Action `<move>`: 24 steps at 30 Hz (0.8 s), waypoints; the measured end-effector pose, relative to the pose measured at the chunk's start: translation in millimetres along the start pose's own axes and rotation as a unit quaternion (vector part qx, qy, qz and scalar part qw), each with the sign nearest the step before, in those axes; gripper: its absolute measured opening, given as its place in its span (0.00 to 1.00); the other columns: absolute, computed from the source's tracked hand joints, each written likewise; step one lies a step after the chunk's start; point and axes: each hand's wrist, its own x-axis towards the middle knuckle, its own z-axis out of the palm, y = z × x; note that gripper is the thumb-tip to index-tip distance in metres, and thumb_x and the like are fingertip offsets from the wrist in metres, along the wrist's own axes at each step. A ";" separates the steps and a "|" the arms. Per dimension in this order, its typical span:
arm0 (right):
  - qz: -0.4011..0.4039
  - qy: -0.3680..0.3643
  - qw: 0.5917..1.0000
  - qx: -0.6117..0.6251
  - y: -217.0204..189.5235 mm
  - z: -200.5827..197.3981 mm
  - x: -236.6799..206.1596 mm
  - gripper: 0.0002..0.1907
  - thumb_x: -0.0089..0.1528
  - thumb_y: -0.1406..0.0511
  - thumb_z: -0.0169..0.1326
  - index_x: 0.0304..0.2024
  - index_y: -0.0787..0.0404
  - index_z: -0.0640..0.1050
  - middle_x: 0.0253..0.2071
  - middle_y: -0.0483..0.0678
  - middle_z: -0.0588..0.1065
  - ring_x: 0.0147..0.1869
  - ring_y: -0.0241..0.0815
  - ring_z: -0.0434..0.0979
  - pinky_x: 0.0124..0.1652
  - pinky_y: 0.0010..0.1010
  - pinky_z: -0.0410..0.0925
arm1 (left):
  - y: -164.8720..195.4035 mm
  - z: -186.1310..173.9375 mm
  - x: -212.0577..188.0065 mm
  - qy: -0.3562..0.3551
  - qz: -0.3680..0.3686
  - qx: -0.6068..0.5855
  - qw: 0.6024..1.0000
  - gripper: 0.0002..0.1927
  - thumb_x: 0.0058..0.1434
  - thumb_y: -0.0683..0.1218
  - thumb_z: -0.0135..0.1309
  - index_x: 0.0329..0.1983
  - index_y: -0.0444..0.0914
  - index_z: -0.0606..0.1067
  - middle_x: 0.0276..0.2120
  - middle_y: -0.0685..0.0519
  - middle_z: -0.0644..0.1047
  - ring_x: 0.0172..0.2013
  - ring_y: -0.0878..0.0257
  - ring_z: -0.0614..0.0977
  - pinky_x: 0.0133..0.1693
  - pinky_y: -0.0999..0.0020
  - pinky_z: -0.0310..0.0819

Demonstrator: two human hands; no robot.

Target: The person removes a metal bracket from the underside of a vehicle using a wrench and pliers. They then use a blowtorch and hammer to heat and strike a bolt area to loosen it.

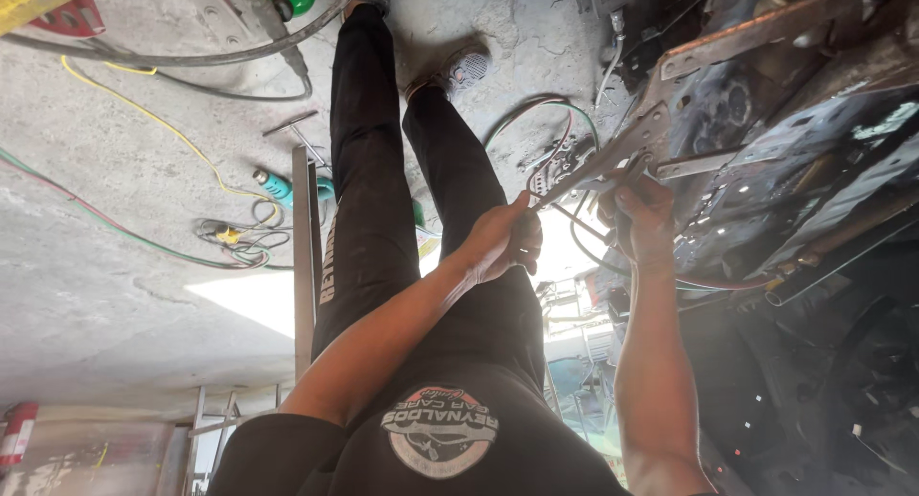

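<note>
**Two hands on a long metal tool under a rusted car frame**

Two bare hands meet at the underside of a vehicle in the head view. The left hand (503,239) is curled shut around the handle end of a long metal tool (586,170), a slim grey bar that slants up and to the right. The right hand (643,220) grips near the tool's far end, its fingers wrapped tight where the bar meets a rusty bracket (729,38) on the dark, scorched underbody (814,161).

Signs and labels are few: a round white-and-red emblem (439,441) sits on the person's black shirt at the lower edge of the view, and a red canister with a white label (16,434) stands in the lower left corner.

On the concrete floor (115,266) lie a yellow cable (163,127), a teal hand tool (287,186) and a thick grey hose (191,60) near the top edge.
</note>
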 end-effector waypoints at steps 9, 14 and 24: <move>0.001 0.069 0.998 -0.006 0.5 9.0 -3.1 0.22 0.64 0.63 0.63 0.54 0.73 0.76 0.28 0.46 0.71 0.29 0.36 0.65 0.29 0.28 0.58 | 17.7 10.6 -2.9 0.084 0.109 0.379 0.915 0.26 0.74 0.59 0.46 0.36 0.31 0.76 0.24 0.55 0.74 0.26 0.68 0.73 0.30 0.68 0.70; 0.000 0.068 0.997 -0.043 -2.4 11.2 -2.7 0.20 0.65 0.65 0.60 0.54 0.74 0.77 0.28 0.46 0.72 0.29 0.36 0.67 0.30 0.29 0.60 | 93.1 76.3 49.7 0.081 0.403 0.526 0.745 0.22 0.74 0.59 0.48 0.53 0.35 0.75 0.43 0.49 0.83 0.43 0.62 0.85 0.46 0.65 0.79; 0.024 0.101 0.989 -0.108 2.1 -0.8 0.3 0.18 0.61 0.65 0.54 0.49 0.73 0.77 0.27 0.48 0.73 0.27 0.36 0.68 0.24 0.29 0.59 | 93.9 188.4 157.8 0.106 0.459 0.598 0.648 0.15 0.68 0.54 0.54 0.36 0.38 0.79 0.21 0.48 0.78 0.22 0.55 0.79 0.28 0.56 0.68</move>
